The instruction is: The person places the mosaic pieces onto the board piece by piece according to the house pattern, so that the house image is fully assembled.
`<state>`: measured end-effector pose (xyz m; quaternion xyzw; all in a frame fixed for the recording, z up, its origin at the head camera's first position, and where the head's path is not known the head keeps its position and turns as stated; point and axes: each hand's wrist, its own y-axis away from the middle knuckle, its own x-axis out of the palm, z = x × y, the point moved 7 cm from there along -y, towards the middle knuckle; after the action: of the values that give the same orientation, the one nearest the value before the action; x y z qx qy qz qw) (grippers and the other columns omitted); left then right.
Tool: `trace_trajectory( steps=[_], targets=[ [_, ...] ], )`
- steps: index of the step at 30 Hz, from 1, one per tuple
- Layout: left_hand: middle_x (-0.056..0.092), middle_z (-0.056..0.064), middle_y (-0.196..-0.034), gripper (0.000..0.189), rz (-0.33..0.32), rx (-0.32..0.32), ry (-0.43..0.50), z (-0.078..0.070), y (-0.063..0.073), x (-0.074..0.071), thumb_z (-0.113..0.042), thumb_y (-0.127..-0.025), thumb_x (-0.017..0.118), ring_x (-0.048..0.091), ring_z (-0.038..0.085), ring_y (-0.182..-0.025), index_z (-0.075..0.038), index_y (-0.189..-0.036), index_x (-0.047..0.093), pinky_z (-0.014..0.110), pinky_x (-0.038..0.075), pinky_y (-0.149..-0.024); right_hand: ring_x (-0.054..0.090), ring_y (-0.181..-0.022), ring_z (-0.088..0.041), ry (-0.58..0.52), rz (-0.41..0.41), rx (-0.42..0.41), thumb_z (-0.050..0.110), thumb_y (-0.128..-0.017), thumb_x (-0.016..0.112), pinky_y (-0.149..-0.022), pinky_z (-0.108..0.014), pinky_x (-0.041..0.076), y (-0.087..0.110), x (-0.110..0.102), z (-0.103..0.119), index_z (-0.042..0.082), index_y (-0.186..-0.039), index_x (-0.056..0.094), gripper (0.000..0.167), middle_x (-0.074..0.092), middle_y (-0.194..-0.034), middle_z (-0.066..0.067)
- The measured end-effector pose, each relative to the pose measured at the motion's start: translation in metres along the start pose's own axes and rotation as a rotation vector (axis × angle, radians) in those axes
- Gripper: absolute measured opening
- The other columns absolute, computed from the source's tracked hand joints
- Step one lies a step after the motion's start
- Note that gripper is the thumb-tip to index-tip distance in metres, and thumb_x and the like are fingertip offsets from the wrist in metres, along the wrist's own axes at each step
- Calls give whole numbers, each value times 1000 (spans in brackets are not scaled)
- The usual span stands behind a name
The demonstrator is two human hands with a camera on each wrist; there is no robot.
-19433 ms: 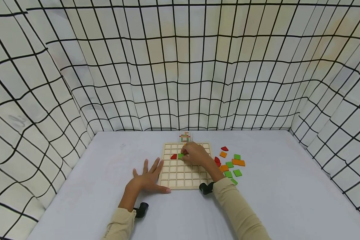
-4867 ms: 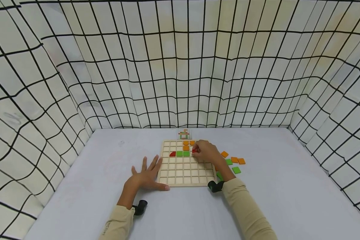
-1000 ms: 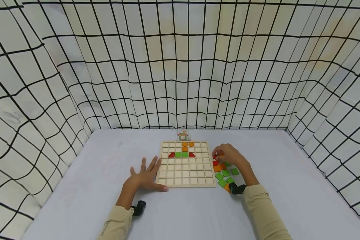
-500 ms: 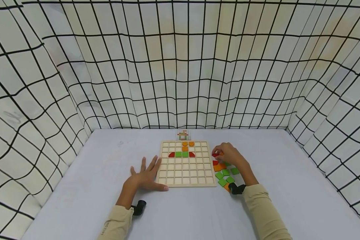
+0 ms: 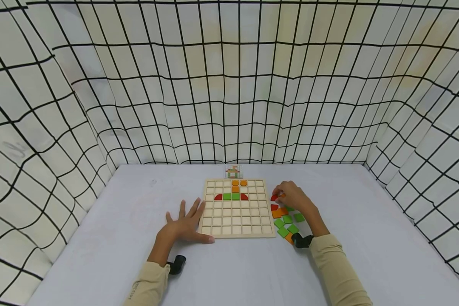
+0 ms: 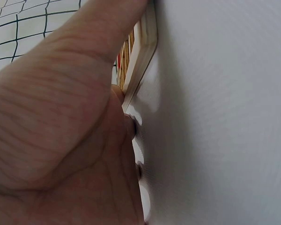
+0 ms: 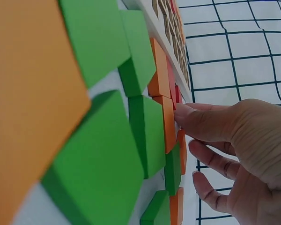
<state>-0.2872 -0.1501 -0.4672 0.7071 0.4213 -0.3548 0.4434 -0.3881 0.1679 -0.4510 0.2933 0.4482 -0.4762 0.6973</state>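
A square wooden grid board [image 5: 229, 230] lies on the white table. Set in its cells are two orange round tiles [image 5: 235, 183], an orange square tile [image 5: 235, 189], two green square tiles [image 5: 227, 196] and a red quarter-circle tile [image 5: 218, 197] at either end of the green pair. My left hand [image 5: 183, 228] rests with fingers spread, its fingertips and thumb along the board's left side and near corner. Beyond the board's right edge, my right hand [image 5: 293, 197] pinches a red tile [image 5: 274, 198] between thumb and index finger, low among the loose tiles; its other fingers curl loosely [image 7: 215, 159].
Loose green tiles [image 5: 283, 232], orange tiles [image 5: 279, 213] and another red tile [image 5: 274, 207] lie close together right of the board, under and beside the right wrist. A small printed pattern card [image 5: 233, 171] lies behind the board. Black-lined netting [image 5: 229, 127] surrounds the table.
Since the older frames, green tiles and a second red tile have come to sit on the board. Over the last second the right hand stays at the red tile, barely shifting; the left hand keeps still.
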Motion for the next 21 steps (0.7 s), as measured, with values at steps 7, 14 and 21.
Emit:
trace_trajectory(
  steps=[7,14,21],
  targets=[
    [-5,8,-166,124,-2,-2,1,1,-1,1,-71,-70,72,-16,47,-148,-17,-159,5,81,-5,-103,54,-97,-25,85,9,-28,12,-89,71,-84,-43,52,1,2,4,6,-104,71,16,64,-100,-8],
    [-6,7,-166,124,-5,-4,-7,2,-2,0,-71,-71,72,-16,46,-148,-17,-159,4,81,-6,-102,55,-97,-23,145,-5,-34,19,-89,73,-83,-45,50,1,-1,5,7,-103,70,18,66,-100,-6],
    [-5,7,-166,124,-5,-2,-14,4,-4,2,-73,-70,71,-16,46,-148,-17,-159,4,82,-5,-102,55,-91,-20,133,-10,-45,23,-89,74,-79,-39,52,0,-2,6,6,-103,71,22,68,-100,-6]
  ],
)
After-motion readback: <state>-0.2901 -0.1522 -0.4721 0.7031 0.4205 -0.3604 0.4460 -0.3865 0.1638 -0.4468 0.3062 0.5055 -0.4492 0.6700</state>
